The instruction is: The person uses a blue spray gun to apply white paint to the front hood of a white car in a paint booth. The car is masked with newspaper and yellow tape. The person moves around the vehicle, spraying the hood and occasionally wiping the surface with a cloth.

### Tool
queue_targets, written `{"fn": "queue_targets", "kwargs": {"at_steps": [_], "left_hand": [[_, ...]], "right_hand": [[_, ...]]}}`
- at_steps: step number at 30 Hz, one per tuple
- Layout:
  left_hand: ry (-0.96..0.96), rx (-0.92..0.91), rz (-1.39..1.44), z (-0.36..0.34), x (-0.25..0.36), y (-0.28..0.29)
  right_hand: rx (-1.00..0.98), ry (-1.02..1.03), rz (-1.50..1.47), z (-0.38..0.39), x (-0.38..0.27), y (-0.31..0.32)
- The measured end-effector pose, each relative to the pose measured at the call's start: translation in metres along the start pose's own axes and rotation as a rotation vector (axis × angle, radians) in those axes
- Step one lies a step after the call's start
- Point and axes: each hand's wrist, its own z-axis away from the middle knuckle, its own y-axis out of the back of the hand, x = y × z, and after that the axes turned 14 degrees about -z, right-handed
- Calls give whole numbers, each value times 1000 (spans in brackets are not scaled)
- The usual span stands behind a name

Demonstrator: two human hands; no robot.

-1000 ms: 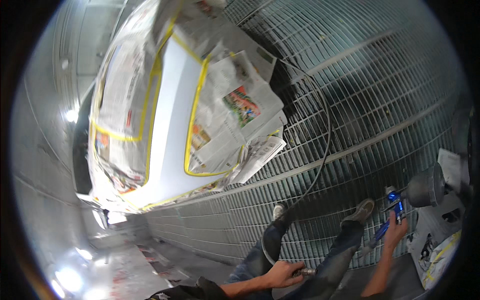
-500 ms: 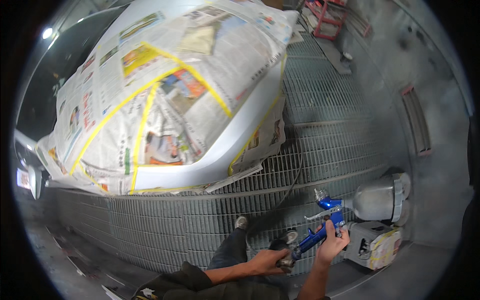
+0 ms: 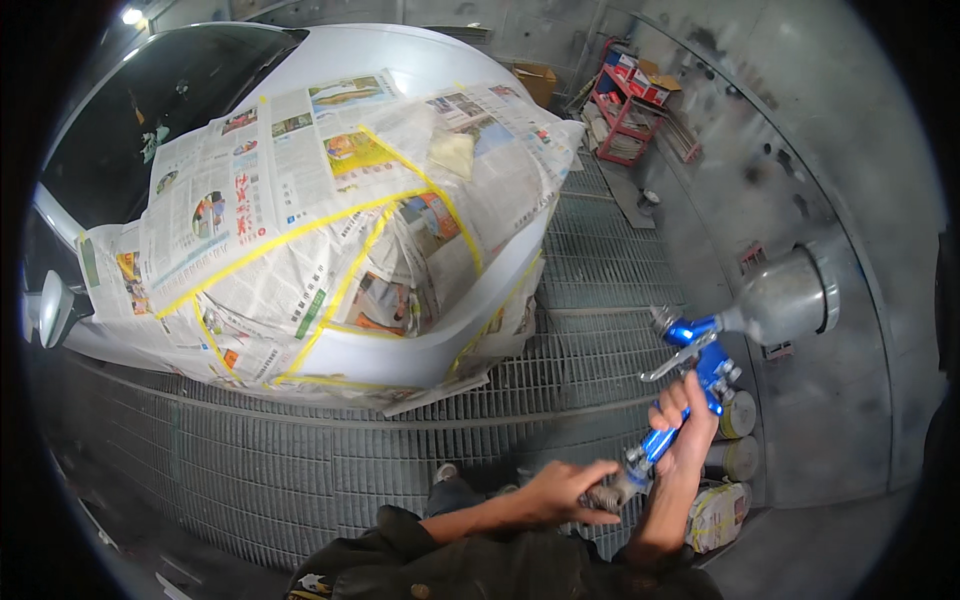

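A blue spray gun [image 3: 712,365] with a silver trigger and nozzle is held up at the right, tilted, its nozzle pointing to the upper left. On top of it sits a grey metal paint cup [image 3: 780,300]. My right hand [image 3: 688,428] is wrapped around the gun's handle, below the trigger. My left hand [image 3: 560,492] pinches the metal air fitting [image 3: 606,496] at the bottom end of the handle, thumb above and fingers below. Ahead and to the left stands a light silver car [image 3: 400,55], its front covered with newspaper [image 3: 220,230] fixed by yellow tape [image 3: 265,238].
A metal floor grating [image 3: 600,365] runs around the car. Several paint cans [image 3: 738,455] stand beside the wall at the right, near my right arm. A red shelf cart [image 3: 625,125] with boxes and a cardboard box [image 3: 535,82] are at the back. Grey wall [image 3: 820,140] bounds the right side.
The view has tilted up, showing more of the car and back wall. Both hands and the spray gun have moved up and slightly right. Each hand keeps its hold.
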Motion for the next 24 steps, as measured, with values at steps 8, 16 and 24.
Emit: {"fn": "queue_targets", "kwargs": {"at_steps": [8, 16, 24], "left_hand": [[69, 295, 51, -28, 28, -4], [-51, 612, -159, -46, 75, -30], [88, 750, -293, 4, 109, -43]], "right_hand": [[-620, 276, -183, -10, -113, -45], [-897, 189, -334, 5, -170, -64], [-1098, -170, -462, 25, -144, -85]]}}
